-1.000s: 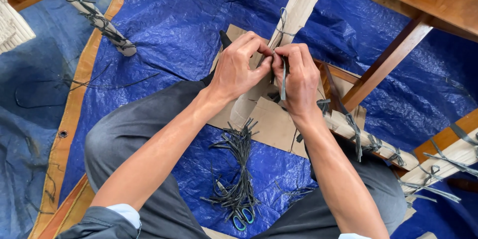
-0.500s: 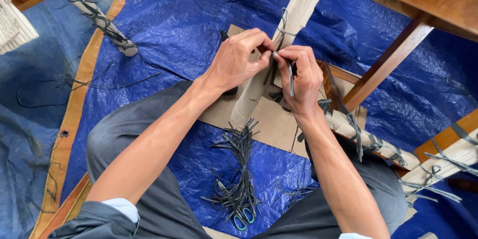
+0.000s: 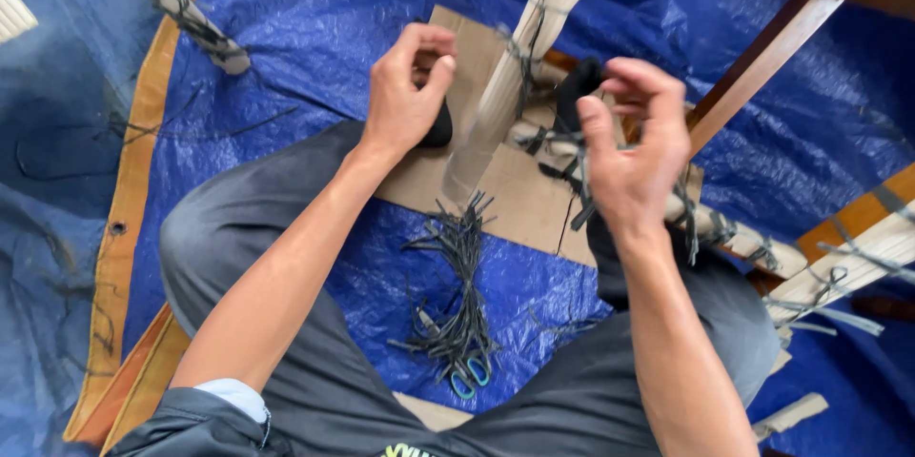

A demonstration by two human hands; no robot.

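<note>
The person sits on the floor on a blue tarp (image 3: 315,28) with knees spread, and both hands are raised over a flat piece of cardboard (image 3: 515,200) that lies between the legs. A pale wooden stick (image 3: 529,57) slants from the cardboard up toward the far edge, with thin dark ties (image 3: 522,55) wound around its middle.

The left hand (image 3: 405,95) is just left of the stick, apart from it. Its fingers are curled loosely, thumb near the forefinger; whether they pinch anything cannot be told. A dark shape shows just behind the palm.

The right hand (image 3: 634,147) is right of the stick, fingers half closed. A thin dark strand (image 3: 583,181) runs down from the thumb and forefinger, so they appear to grip it, though the blur leaves this uncertain.

A loose bundle of dark ties (image 3: 457,285) lies on the tarp near the person, between the legs, with small scissors with blue handles (image 3: 470,376) at its near end. To the right, more pale sticks (image 3: 858,262) bound with dark ties lie beside a brown wooden frame (image 3: 762,66). At the far left another tied stick (image 3: 181,4) rests on the tarp by an orange hem (image 3: 143,142).
</note>
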